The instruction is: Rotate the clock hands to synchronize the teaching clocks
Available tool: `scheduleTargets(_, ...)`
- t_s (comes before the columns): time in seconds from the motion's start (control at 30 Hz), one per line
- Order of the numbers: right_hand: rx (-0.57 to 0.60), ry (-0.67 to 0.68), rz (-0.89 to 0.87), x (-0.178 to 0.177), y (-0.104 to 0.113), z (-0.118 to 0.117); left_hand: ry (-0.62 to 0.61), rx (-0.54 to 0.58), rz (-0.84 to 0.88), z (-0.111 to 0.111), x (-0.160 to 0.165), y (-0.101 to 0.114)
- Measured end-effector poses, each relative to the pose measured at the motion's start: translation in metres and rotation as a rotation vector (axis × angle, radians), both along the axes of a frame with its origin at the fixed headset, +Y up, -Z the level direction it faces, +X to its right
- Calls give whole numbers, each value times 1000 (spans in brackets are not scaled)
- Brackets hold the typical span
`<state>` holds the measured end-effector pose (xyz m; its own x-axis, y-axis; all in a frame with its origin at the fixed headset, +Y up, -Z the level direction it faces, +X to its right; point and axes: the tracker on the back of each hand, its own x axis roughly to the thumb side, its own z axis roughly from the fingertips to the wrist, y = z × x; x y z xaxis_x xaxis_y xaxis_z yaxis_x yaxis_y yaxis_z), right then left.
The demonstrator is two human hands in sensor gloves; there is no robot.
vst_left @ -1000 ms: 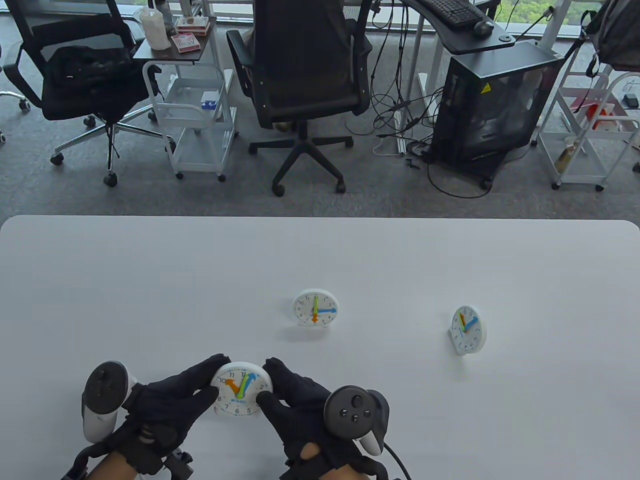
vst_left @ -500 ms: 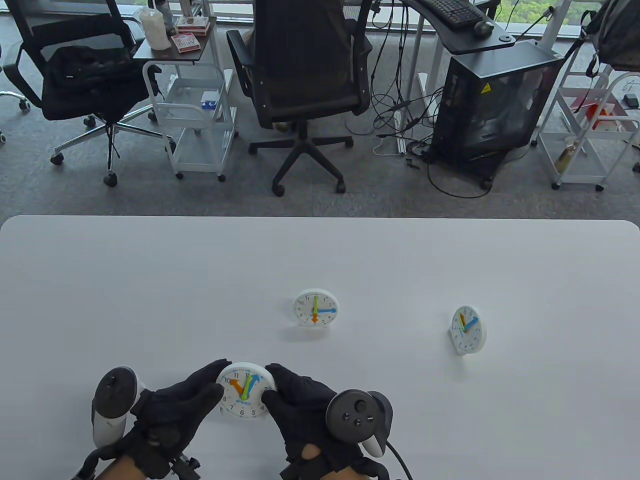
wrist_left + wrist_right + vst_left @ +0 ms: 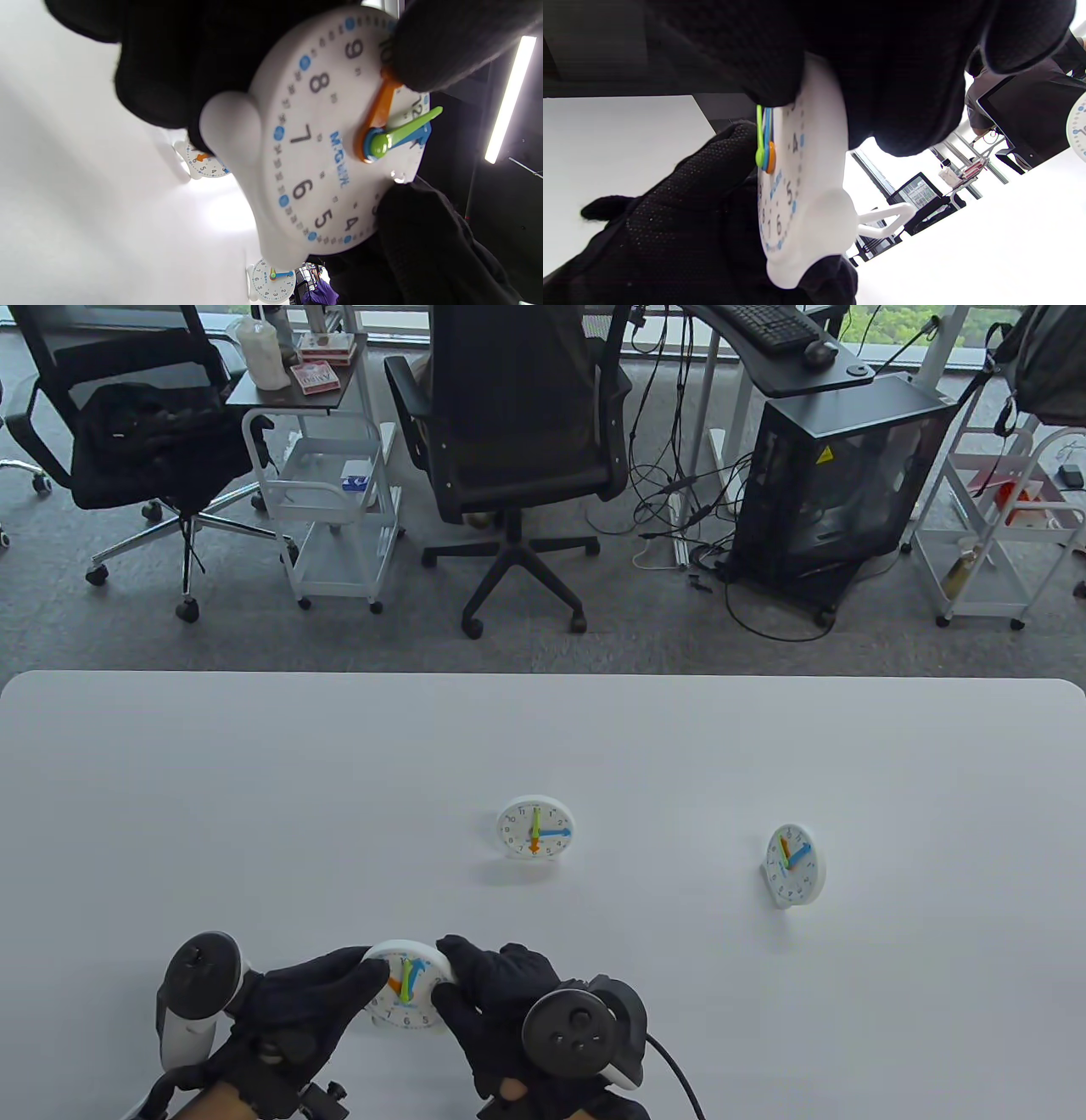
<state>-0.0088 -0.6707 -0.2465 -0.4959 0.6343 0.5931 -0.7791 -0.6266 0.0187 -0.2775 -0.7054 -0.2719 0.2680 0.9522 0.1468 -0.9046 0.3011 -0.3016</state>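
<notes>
Both gloved hands hold one white teaching clock [image 3: 407, 991] near the table's front edge. My left hand [image 3: 327, 988] grips its left rim, and a left fingertip [image 3: 428, 51] touches the tip of the orange hand [image 3: 381, 111] near the 10. My right hand [image 3: 475, 984] grips the right rim. The green hand [image 3: 409, 127] lies over the blue one, toward 12. The right wrist view shows the clock edge-on [image 3: 818, 169]. A second clock [image 3: 534, 829] stands mid-table, and a third [image 3: 796, 865] stands to the right.
The white table [image 3: 254, 780] stretches wide around the clocks. Beyond its far edge are office chairs [image 3: 509, 432], white carts [image 3: 331, 500] and a black computer case [image 3: 840, 475] on the floor.
Both hands have drawn the held clock closer to the table's front edge and to the right. The blue hand has swung from near 1 to almost under the green hand.
</notes>
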Motion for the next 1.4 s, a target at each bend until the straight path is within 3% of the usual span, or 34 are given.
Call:
scheduleTargets(0.43,-46,-1,-13,2,-1,-4,-35,-32,35,-1,2,-1)
scheduleTargets(1.0,-201,-37,-105,6,-12,-11,-93,-13,36,-3,6,-1)
scheduleTargets(1.4,-187,-56,-95,7,-12,-11,-118,-27,21,-3,10,-3)
